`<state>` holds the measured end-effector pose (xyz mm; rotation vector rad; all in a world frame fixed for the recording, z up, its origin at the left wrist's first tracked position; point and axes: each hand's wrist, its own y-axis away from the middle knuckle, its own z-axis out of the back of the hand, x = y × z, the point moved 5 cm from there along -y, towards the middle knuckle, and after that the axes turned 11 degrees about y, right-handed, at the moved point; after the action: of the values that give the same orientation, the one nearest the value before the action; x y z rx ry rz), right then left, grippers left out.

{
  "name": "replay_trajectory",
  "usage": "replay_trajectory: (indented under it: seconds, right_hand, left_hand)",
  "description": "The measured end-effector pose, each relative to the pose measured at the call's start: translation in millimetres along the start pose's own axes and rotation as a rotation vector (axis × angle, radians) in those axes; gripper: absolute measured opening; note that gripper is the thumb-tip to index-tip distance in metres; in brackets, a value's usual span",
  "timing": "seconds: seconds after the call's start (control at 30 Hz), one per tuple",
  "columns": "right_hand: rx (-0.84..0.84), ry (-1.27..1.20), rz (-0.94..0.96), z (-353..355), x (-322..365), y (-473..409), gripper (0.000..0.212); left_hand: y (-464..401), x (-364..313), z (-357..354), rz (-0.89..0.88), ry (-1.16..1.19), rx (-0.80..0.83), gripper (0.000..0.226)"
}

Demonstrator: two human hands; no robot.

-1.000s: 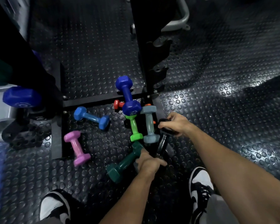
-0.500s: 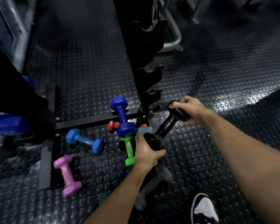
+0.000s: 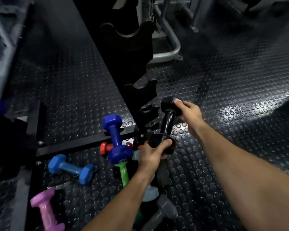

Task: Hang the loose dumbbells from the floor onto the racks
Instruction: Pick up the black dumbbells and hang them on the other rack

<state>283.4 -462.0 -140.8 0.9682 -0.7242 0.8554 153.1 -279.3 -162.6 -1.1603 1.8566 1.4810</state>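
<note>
Both hands held 1 black dumbbell [image 3: 167, 121] clear of the studded rubber floor [image 3: 223, 90], just in front of the lower cradles of the black vertical rack [image 3: 137, 52]. The right hand [image 3: 188, 111] gripped the far head of that dumbbell, its thumb lying across the top, while the left hand [image 3: 151, 156] wrapped its fingers round the near head, so the bar ran tilted between them, the far end higher. The black dumbbell sat beside the rack's lowest cradles, not seated in any of them as far as the view showed. On the floor to the left lay the other loose weights: a dark blue dumbbell [image 3: 116, 139] resting across the rack's base bar [image 3: 83, 145], a red dumbbell [image 3: 105, 147] partly hidden beneath it, a green dumbbell [image 3: 123, 172] with its near end behind the left forearm, a light blue dumbbell [image 3: 71, 169] lying apart on the base, and a pink dumbbell [image 3: 46, 210] near the lower left corner. A pale grey-blue dumbbell [image 3: 150, 194] and a darker grey dumbbell [image 3: 163, 209] showed partly beneath the left forearm. A grey metal tube frame [image 3: 172, 50] stood behind the rack.
</note>
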Motion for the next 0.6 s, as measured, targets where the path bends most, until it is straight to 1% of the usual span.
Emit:
replay_trajectory:
  seconds: [0.03, 0.07, 0.17, 0.27, 0.3, 0.37, 0.4, 0.5, 0.57, 0.6]
  right_hand:
    - [-0.009, 0.010, 0.008, -5, 1, -10, 0.061]
    - [-0.010, 0.017, 0.014, -10, 2, -19, 0.065]
    - [0.005, 0.044, 0.058, -25, 2, -47, 0.071]
    - [-0.025, 0.073, 0.074, -34, 6, -67, 0.078]
    - [-0.025, 0.071, 0.080, -36, 5, -77, 0.080]
    - [-0.022, 0.082, 0.082, -45, 2, -95, 0.083]
    - [-0.014, 0.092, 0.084, -51, 1, -102, 0.082]
    - [0.013, 0.108, 0.136, -66, 18, -102, 0.074]
    - [0.058, 0.105, 0.132, -78, 38, -91, 0.053]
    - [0.098, 0.100, 0.094, -85, 44, -85, 0.045]
  left_hand:
    - [-5, 2, -3, 0.012, 0.007, -0.004, 0.033]
    - [-7, 5, -7, 0.021, -0.008, -0.009, 0.033]
    - [-19, 13, -15, 0.051, -0.049, -0.030, 0.047]
    - [-33, 8, -15, 0.034, 0.005, -0.048, 0.063]
    - [-37, 5, -14, 0.026, 0.027, -0.044, 0.063]
    - [-43, -1, -10, 0.000, 0.042, -0.023, 0.050]
    - [-46, -3, -8, -0.015, 0.050, -0.013, 0.045]
    - [-52, -5, -3, -0.057, 0.080, 0.007, 0.041]
    - [-58, -4, 1, -0.057, 0.131, -0.009, 0.040]
    - [-59, -1, 5, -0.048, 0.157, -0.020, 0.041]
